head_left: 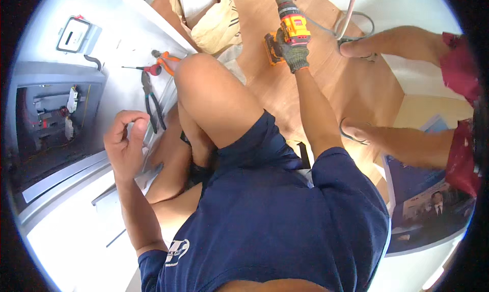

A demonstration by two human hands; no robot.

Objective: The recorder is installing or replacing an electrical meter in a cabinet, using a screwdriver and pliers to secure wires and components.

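R hand (295,55), in a grey knit glove, is closed round the grip of a yellow-and-black drill (291,24), held out at arm's length with the chuck pointing away over the wooden board (265,93). L hand (124,142) is bare, raised by the knee, fingers curled with thumb and forefinger nearly pinched; can't tell if anything small sits between them.

Step, as I judge it: drill being brought to the board, tip hidden at the frame edge. Next move calls for a steady aim, since a co-worker's hand (361,46) pins a grey cable (356,22) just beside the drill. A 2nd co-worker hand (356,133) rests lower on the board.

L of the knee: dark pliers (152,101), a red-handled screwdriver (145,69), orange cutters (165,60).

Labels etc.: small white rectangular box w/ display window (74,35) upper L, above an open grey cabinet (51,119); crumpled beige bag (216,24) at top; blue printed poster (433,200) lower R.
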